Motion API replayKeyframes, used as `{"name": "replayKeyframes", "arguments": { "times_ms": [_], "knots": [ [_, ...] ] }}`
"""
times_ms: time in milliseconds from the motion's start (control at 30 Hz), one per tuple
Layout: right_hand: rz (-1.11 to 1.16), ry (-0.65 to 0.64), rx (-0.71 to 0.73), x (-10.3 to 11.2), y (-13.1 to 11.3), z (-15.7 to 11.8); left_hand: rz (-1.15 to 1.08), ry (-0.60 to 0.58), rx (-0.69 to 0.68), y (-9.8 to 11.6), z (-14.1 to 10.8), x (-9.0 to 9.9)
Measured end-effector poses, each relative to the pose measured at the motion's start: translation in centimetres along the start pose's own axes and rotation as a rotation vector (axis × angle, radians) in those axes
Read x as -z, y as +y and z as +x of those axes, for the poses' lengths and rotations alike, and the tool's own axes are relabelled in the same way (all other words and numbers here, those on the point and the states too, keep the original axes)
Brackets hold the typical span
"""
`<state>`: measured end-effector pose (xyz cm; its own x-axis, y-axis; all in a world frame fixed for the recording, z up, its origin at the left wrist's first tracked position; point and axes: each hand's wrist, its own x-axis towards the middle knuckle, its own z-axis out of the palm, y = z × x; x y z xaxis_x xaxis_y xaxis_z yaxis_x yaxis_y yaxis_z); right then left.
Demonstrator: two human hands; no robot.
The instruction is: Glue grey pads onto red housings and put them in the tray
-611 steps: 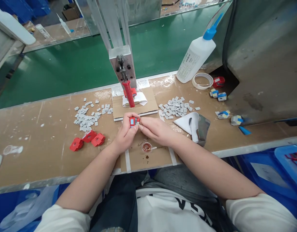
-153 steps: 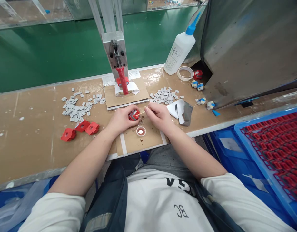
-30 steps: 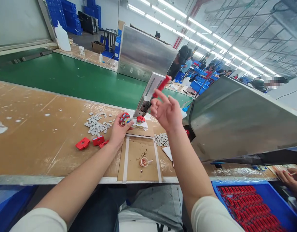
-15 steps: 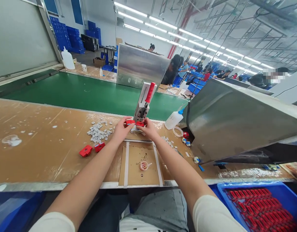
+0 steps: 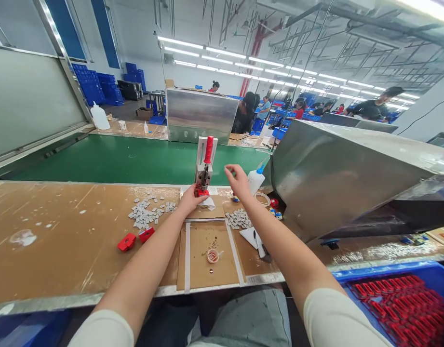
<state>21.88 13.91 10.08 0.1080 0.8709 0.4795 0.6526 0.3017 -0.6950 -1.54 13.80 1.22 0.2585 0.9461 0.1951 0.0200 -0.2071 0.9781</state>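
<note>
While the left hand [image 5: 188, 201] grips the red block [image 5: 203, 192] at mid-frame, the right hand [image 5: 239, 180] is raised to its right, fingers loosely bent and free of any hold. Limits: near edge of the workbench [image 5: 62, 231], running across the lower frame beneath both forearms; metal housing [image 5: 341, 178], bulky, at the right of the frame; green belt [image 5: 145, 159], along the far side behind the clamp [image 5: 204, 176]. Room for movement: a gap between the right hand and the clamp's upright red handle [image 5: 208, 149]; a broad stretch at left, beyond two red pieces [image 5: 127, 242]. Surface: brown, glossy in patches, spotted white; grey tiles [image 5: 144, 212], scattered left of the clamp, a second heap [image 5: 238, 219] to its right; cardboard pad [image 5: 200, 277], lower centre, with white tape strips [image 5: 187, 255] along its sides, bearing a small cup [image 5: 213, 256]; blue-capped bottle [image 5: 256, 181], near the right hand. Surroundings: blue bins [image 5: 87, 84], stacked, upper left; strip lights across the top; several people, upper right; blue crate [image 5: 388, 266] of red parts in rows, lower right. Red block: small, bright red, squat, at the clamp's foot, white paper [image 5: 208, 204] showing below; finer detail too small to tell.
</note>
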Motion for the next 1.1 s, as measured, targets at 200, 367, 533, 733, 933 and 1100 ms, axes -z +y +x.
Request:
{"name": "replayKeyframes", "arguments": {
  "times_ms": [200,367,533,733,933,1100],
  "knots": [
    [0.384,-0.067,0.418,-1.9,-10.0,3.2,-0.04,-0.007,0.028,-1.2,0.1,0.4],
    [0.198,-0.079,0.747,0.1,-9.6,-3.5,-0.04,-0.022,0.001,-1.7,0.0,0.4],
    [0.01,-0.148,1.04,-0.4,-5.0,-8.9,-0.039,-0.029,-0.055,-2.0,0.1,0.3],
    [-0.09,-0.13,1.01,-2.3,-1.2,-10.9,-0.002,-0.026,-0.048,-2.4,-0.2,0.0],
    [-0.378,-0.218,1.018,-3.9,1.8,-10.3,0.207,-0.01,-0.008,-0.2,-0.5,-0.1],
    [-0.434,-0.376,0.936,-2.8,0.6,-10.7,0.456,0.011,0.027,4.8,-3.2,4.8]
  ]
}}
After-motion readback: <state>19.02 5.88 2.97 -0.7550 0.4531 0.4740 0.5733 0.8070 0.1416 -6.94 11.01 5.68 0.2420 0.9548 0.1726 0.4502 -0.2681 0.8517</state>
